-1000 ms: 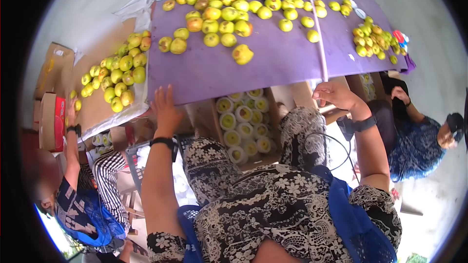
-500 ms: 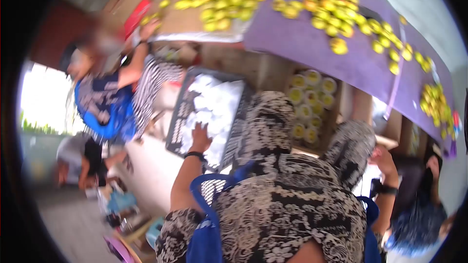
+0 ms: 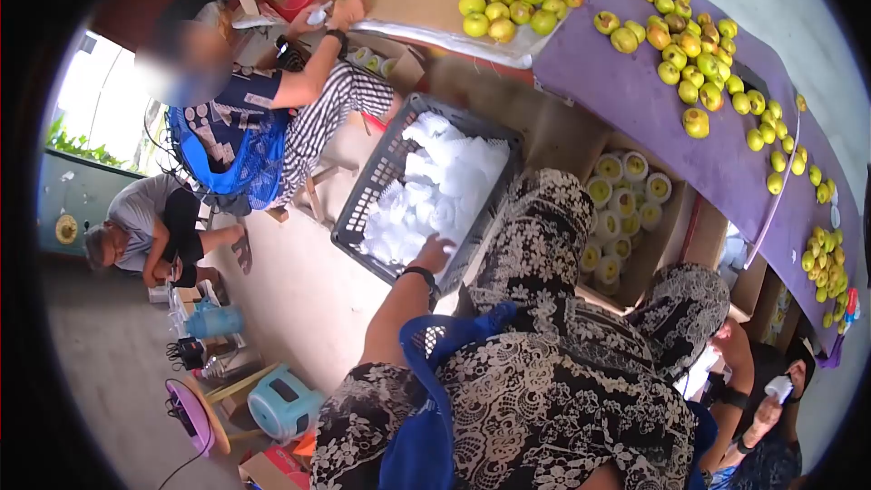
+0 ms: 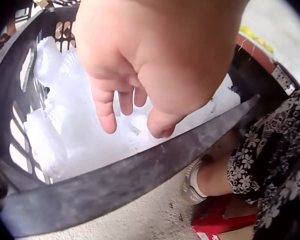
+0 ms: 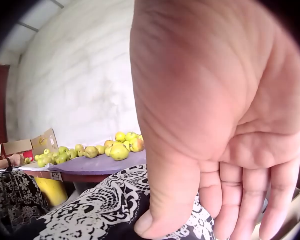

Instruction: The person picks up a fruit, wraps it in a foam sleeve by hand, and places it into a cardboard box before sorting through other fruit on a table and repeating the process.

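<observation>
My left hand (image 3: 434,256) reaches over the near rim of a black plastic crate (image 4: 110,182) in the left wrist view. White foam fruit nets (image 3: 435,163) fill the crate in a loose pile. The fingers point down, slightly bent, close over the nets, with nothing between thumb and fingers. In the right wrist view my right hand (image 5: 210,100) hangs beside my patterned trouser leg (image 5: 115,200), palm showing, fingers extended and holding nothing. Beyond it, yellow-green apples (image 5: 90,151) lie on the purple table cover (image 5: 85,165).
Between my knees and the table stands a carton (image 3: 667,249) packed with netted apples (image 3: 621,204). More apples (image 3: 517,0) lie on cardboard at the back. A seated person (image 3: 236,118) works beyond the crate; another (image 3: 145,227) crouches at far left. A blue stool (image 3: 283,402) stands nearby.
The head view has swung left, away from the purple table. My left hand has left the table edge and moved over to the crate. My right hand has come down beside my knee.
</observation>
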A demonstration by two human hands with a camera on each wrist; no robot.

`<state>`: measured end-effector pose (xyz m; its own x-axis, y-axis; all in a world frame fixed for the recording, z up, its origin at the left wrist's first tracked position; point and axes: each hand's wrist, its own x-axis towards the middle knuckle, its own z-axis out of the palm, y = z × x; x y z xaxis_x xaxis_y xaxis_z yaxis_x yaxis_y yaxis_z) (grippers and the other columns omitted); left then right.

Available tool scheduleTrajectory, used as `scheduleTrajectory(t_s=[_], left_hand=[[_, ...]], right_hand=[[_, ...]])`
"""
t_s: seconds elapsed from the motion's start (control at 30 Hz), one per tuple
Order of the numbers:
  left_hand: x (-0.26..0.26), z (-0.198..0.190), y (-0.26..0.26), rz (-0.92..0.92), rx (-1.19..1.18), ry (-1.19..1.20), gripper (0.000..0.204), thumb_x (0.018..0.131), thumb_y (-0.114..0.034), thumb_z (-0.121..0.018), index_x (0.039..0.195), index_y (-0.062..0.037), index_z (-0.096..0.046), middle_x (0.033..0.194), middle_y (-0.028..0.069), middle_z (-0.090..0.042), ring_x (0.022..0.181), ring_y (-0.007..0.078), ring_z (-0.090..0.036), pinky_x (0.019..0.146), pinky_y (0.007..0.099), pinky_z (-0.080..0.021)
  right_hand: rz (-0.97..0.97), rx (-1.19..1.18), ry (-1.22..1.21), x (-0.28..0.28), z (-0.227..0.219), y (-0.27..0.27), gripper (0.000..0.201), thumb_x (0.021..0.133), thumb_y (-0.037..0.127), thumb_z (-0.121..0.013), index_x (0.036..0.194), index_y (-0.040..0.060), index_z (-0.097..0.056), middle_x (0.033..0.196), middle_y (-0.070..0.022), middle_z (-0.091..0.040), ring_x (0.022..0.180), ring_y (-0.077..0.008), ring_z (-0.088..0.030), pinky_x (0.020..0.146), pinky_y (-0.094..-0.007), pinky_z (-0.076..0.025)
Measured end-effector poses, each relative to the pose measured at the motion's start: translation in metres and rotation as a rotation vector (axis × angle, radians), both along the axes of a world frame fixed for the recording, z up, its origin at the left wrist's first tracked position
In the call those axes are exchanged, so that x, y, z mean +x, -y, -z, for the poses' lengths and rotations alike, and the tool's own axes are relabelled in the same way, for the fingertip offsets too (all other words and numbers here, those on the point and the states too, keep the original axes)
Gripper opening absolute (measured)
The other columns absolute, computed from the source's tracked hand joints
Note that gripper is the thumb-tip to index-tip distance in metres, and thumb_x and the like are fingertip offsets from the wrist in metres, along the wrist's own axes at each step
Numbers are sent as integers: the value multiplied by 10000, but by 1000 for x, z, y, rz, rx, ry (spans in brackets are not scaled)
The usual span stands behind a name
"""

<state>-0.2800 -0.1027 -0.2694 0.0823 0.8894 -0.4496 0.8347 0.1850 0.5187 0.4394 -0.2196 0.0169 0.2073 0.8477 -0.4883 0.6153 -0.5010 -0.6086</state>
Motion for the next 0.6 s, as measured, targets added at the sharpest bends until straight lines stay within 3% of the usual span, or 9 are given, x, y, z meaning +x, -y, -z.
scheduleTrajectory(t_s=[0.03, 0.1, 0.13, 0.2, 0.3, 0.37, 0.47, 0.57, 0.6], left_hand=[[3, 3, -4, 294, -189, -183, 283, 871, -152, -622, 1140, -224, -675, 1291, 137, -578, 1341, 371, -371, 1111, 412, -310], [9, 9, -7, 366, -175, -282, 254, 877, -181, -629, 1119, -220, -697, 1187, 96, -651, 1279, 346, -458, 1085, 406, -351], [10, 8, -7, 363, -171, -283, 254, 877, -181, -629, 1119, -220, -697, 1187, 96, -651, 1279, 346, -458, 1085, 406, -351], [11, 1, -4, 166, -169, -209, 240, 866, -199, -655, 1099, -210, -712, 1148, 98, -670, 1194, 330, -539, 1038, 395, -407], [3, -17, 4, 177, -191, -122, 223, 850, -208, -676, 1067, -195, -723, 1153, 118, -665, 1119, 338, -585, 981, 383, -456], [3, -22, 8, 230, -278, -139, 221, 822, -188, -688, 1038, -206, -732, 1241, 155, -616, 1259, 345, -481, 1069, 409, -379], [5, -17, 25, 317, -145, -288, 260, 780, -198, -701, 1031, -254, -738, 1441, 201, -427, 1451, 371, -125, 1182, 472, -147], [6, 18, 19, 278, -196, -216, 319, 798, -204, -696, 1116, -193, -697, 1478, 142, -391, 1411, 365, -247, 1112, 452, -333], [8, 11, 18, 257, -153, -219, 367, 790, -211, -707, 1152, -158, -676, 1403, 149, -462, 1351, 353, -340, 1089, 439, -360]], right_hand=[[-89, -13, 170, 4, -1, 6, 263, 695, 17, -732, 901, -6, -570, 747, -39, -588, 644, -143, -580, 561, -300, -505], [-93, -45, 150, 3, -14, 6, 282, 680, 48, -766, 887, 0, -580, 747, -51, -602, 669, -145, -586, 598, -317, -501], [-95, -39, 150, -11, -31, 1, 282, 680, 48, -766, 887, 0, -580, 747, -51, -602, 669, -145, -586, 598, -317, -501], [-184, -94, 515, -41, -59, -17, 285, 697, 74, -765, 904, -4, -585, 748, -74, -610, 706, -168, -601, 643, -338, -492], [-71, 67, 412, -65, -71, -39, 282, 698, 63, -752, 881, -5, -549, 797, -132, -599, 743, -259, -592, 687, -351, -473], [-164, 143, 425, -92, -83, -54, 278, 736, 59, -726, 948, -2, -557, 865, -143, -606, 823, -284, -602, 745, -375, -476], [-343, 313, 399, -117, -88, -68, 316, 738, 77, -727, 1006, 8, -574, 950, -146, -609, 927, -317, -594, 817, -389, -470], [-389, 268, 348, -130, -87, -74, 387, 753, 159, -749, 1079, 21, -594, 1032, -163, -637, 998, -353, -594, 859, -412, -469], [-476, 286, 400, -130, -84, -76, 388, 763, 175, -742, 1087, 22, -592, 1040, -166, -641, 1008, -365, -590, 866, -426, -467]])
